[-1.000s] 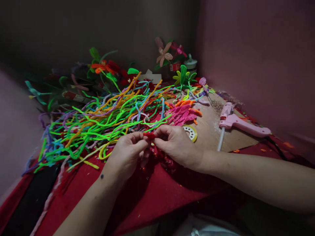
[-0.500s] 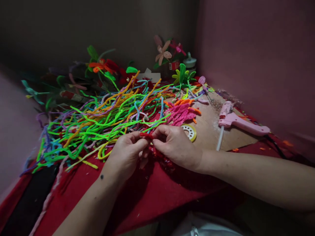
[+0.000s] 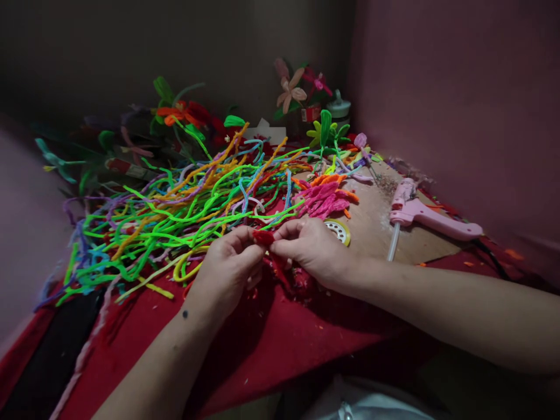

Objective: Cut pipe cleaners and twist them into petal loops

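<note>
Between my two hands is a short piece of red pipe cleaner (image 3: 263, 237), pinched from both sides. My left hand (image 3: 231, 259) closes thumb and forefinger on its left end. On its other end, my right hand (image 3: 308, 248) pinches with thumb and fingertips. Below the right fingers, more red fuzzy pieces (image 3: 282, 271) hang or lie; I cannot tell whether they join the held one. A heap of green, orange, purple and blue pipe cleaners (image 3: 175, 216) spreads just beyond my left hand. Pink pipe cleaner pieces (image 3: 324, 197) lie beyond my right hand.
A pink glue gun (image 3: 433, 219) with a glue stick rests on a brown board (image 3: 371, 233) at right. A yellow-rimmed tape roll (image 3: 343, 233) lies beside my right hand. Finished pipe cleaner flowers (image 3: 186, 114) stand at the back. Red cloth (image 3: 262, 350) covers the table.
The red piece has turned and shows a wider, flatter face between my fingertips. My right hand has shifted slightly up, and the red pieces below it show more.
</note>
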A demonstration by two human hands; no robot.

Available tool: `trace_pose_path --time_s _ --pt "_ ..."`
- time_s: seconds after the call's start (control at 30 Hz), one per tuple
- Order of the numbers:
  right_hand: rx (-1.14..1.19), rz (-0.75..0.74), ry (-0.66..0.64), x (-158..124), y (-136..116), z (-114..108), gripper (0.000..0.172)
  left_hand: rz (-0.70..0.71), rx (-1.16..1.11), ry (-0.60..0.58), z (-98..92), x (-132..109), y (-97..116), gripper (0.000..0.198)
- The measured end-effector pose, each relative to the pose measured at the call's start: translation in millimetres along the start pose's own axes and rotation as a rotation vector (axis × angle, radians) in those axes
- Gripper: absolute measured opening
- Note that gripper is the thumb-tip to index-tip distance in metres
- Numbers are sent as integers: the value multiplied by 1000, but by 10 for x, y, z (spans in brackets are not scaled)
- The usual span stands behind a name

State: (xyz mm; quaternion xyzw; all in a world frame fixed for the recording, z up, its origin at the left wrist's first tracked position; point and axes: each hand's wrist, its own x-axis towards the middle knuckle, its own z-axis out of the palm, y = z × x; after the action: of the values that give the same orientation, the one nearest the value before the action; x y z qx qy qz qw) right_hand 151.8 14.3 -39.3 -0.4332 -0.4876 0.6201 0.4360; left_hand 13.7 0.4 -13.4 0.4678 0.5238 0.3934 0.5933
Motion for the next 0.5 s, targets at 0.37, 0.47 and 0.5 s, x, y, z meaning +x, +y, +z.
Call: trace_pose_path --time_s 0.37,0.47,0.5 --pt "238 137 -122 29 -12 -61 16 31 -2 11 -97 65 7 11" --pt "341 219 -183 48 -13 -61 10 82 29 30 -114 56 11 16" --pt "363 235 -189 51 -19 -61 8 92 31 22 -125 58 17 16"
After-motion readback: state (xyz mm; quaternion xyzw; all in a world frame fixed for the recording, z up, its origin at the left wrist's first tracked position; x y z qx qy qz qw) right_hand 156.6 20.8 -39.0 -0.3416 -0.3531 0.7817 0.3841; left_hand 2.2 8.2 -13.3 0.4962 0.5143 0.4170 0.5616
